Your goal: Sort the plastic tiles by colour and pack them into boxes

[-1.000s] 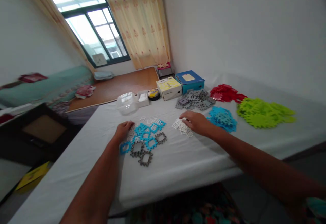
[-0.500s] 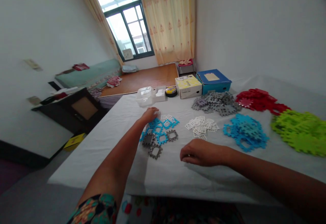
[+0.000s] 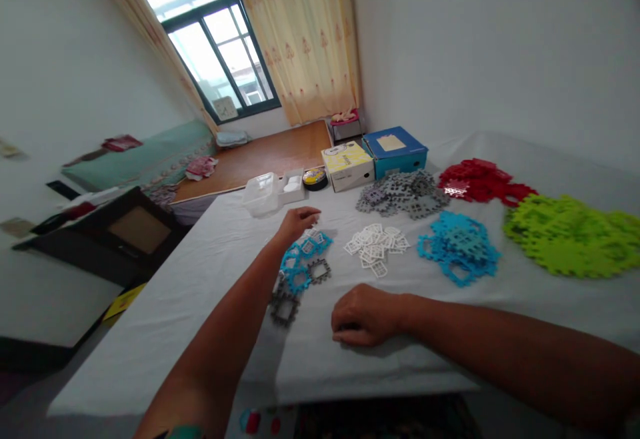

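My left hand (image 3: 299,221) is above the far end of a small group of blue frame pieces (image 3: 299,279) and grey frame pieces (image 3: 284,309), its fingers bent together near some white pieces; whatever they hold is too small to make out. My right hand (image 3: 363,316) rests on the white cloth with curled fingers, to the right of the grey frames, and nothing shows clearly in it. Between the hands and the grey pile lies a heap of white window-shaped pieces (image 3: 375,242). Part of the blue and grey group is hidden by my left forearm.
Piles of grey (image 3: 405,194), blue (image 3: 460,246), red (image 3: 483,182) and lime green pieces (image 3: 570,236) lie to the right. Along the far edge stand a clear plastic box (image 3: 263,192), a round black tin (image 3: 315,179), a yellow-white box (image 3: 347,167) and a blue box (image 3: 395,152).
The camera view has shifted. My left hand has moved rightward relative to the blue frames, near the white pieces. My right hand is more curled and still rests on the cloth.
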### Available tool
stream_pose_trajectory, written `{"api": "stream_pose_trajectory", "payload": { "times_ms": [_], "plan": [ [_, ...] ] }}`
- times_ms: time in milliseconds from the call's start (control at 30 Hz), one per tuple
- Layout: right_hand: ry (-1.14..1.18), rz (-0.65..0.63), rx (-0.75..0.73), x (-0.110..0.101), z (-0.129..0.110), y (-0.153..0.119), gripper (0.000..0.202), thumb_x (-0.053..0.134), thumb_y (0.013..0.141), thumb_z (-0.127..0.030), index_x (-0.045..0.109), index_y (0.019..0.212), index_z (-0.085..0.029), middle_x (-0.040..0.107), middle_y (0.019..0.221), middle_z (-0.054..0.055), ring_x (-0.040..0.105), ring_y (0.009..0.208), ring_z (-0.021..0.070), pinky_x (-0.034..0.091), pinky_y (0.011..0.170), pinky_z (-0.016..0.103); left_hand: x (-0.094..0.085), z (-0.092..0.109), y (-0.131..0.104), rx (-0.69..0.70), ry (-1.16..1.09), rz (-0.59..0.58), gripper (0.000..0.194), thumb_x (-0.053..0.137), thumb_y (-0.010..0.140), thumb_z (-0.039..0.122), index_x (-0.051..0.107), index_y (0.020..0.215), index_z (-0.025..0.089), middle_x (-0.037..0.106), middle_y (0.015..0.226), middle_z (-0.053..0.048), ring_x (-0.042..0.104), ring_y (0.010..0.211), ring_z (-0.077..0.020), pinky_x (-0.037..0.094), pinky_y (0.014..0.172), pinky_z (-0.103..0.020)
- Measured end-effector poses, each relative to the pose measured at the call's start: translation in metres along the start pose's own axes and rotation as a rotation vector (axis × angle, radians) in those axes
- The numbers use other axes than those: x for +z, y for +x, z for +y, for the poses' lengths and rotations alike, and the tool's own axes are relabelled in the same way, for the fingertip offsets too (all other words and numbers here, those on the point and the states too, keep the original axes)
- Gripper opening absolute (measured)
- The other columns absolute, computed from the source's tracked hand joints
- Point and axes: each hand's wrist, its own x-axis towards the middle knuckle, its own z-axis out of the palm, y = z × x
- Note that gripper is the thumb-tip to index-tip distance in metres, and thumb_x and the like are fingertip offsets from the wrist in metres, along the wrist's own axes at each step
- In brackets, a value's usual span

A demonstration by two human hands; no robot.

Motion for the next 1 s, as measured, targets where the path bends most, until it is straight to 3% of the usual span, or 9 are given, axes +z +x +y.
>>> {"api": "stream_pose_trajectory", "payload": {
  "times_ms": [133, 200, 300, 467, 533, 633, 700, 800, 1000],
  "plan": [
    [-0.007, 0.052, 0.028, -0.011, 0.008, -0.002, 0.017, 0.053, 0.089, -0.027, 0.068, 0.092, -0.019, 0.070, 0.084, 0.004, 0.062, 0.077, 0.0143, 0.045, 0.070, 0.023, 0.069, 0.038, 0.001, 0.137, -0.121, -0.214, 0.031, 0.069, 0.073, 0.036, 0.077, 0.095, 0.016, 0.071, 0.074, -0.006, 0.059, 0.063, -0.0137, 0.045, 0.059, -0.024],
    [-0.041, 0.129, 0.052, -0.017, 0.013, -0.002, 0.019, 0.052, 0.089, -0.022, 0.068, 0.099, -0.018, 0.070, 0.091, 0.006, 0.061, 0.086, 0.0167, 0.046, 0.077, 0.026, 0.087, 0.049, 0.006, 0.180, -0.091, -0.243, 0.028, 0.067, 0.074, 0.033, 0.077, 0.095, 0.016, 0.072, 0.073, -0.005, 0.059, 0.062, -0.0128, 0.045, 0.058, -0.024],
    [-0.132, 0.288, 0.138, -0.028, 0.020, -0.001, 0.022, 0.050, 0.090, -0.017, 0.067, 0.104, -0.017, 0.069, 0.096, 0.010, 0.059, 0.094, 0.0201, 0.046, 0.086, 0.033, 0.082, 0.056, 0.016, 0.161, -0.038, -0.144, 0.025, 0.068, 0.073, 0.030, 0.077, 0.092, 0.016, 0.072, 0.074, -0.005, 0.060, 0.063, -0.0133, 0.045, 0.059, -0.024],
    [-0.211, 0.619, 0.400, -0.081, 0.027, -0.022, 0.022, 0.050, 0.093, -0.021, 0.066, 0.107, -0.020, 0.070, 0.108, 0.008, 0.058, 0.103, 0.0211, 0.044, 0.094, 0.037, 0.035, 0.047, 0.021, 0.126, -0.014, -0.017, 0.019, 0.071, 0.067, 0.030, 0.078, 0.080, 0.018, 0.066, 0.058, -0.003, 0.054, 0.054, -0.0141, 0.039, 0.052, -0.025],
    [-0.257, 0.702, 0.549, -0.118, 0.034, -0.049, 0.025, 0.049, 0.093, -0.025, 0.065, 0.112, -0.022, 0.069, 0.113, 0.007, 0.058, 0.105, 0.0211, 0.043, 0.095, 0.037, 0.025, 0.037, 0.019, 0.090, -0.021, -0.030, 0.023, 0.071, 0.067, 0.034, 0.078, 0.083, 0.019, 0.064, 0.055, -0.002, 0.051, 0.050, -0.0138, 0.038, 0.051, -0.026],
    [-0.375, 0.765, 0.858, -0.170, 0.054, -0.103, 0.031, 0.043, 0.096, -0.030, 0.066, 0.113, -0.018, 0.069, 0.113, 0.011, 0.061, 0.102, 0.0223, 0.044, 0.090, 0.034, 0.028, 0.026, 0.013, 0.049, -0.047, -0.093, 0.028, 0.072, 0.065, 0.037, 0.078, 0.085, 0.018, 0.067, 0.061, -0.003, 0.053, 0.052, -0.0142, 0.039, 0.052, -0.026],
    [-0.377, 0.681, 1.052, -0.188, 0.074, -0.137, 0.039, 0.036, 0.098, -0.032, 0.070, 0.099, -0.013, 0.071, 0.103, 0.014, 0.063, 0.096, 0.0229, 0.045, 0.086, 0.032, 0.037, 0.025, 0.010, 0.052, -0.076, -0.133, 0.030, 0.072, 0.064, 0.037, 0.078, 0.086, 0.017, 0.068, 0.065, -0.004, 0.053, 0.054, -0.0140, 0.040, 0.053, -0.026],
    [-0.317, 0.577, 1.199, -0.186, 0.100, -0.168, 0.047, 0.031, 0.099, -0.034, 0.071, 0.099, -0.011, 0.071, 0.107, 0.016, 0.064, 0.103, 0.0244, 0.045, 0.089, 0.031, 0.054, 0.032, 0.007, 0.069, -0.122, -0.187, 0.031, 0.071, 0.066, 0.036, 0.077, 0.088, 0.016, 0.069, 0.068, -0.004, 0.054, 0.056, -0.0131, 0.042, 0.056, -0.025],
    [-0.278, 0.448, 1.375, -0.157, 0.120, -0.179, 0.059, 0.023, 0.101, -0.043, 0.065, 0.123, -0.008, 0.063, 0.128, 0.018, 0.053, 0.126, 0.0272, 0.038, 0.104, 0.034, 0.087, 0.048, -0.003, 0.097, -0.063, -0.337, 0.036, 0.065, 0.074, 0.034, 0.074, 0.100, 0.011, 0.068, 0.070, -0.003, 0.055, 0.058, -0.0114, 0.045, 0.058, -0.024]
  ]
}}
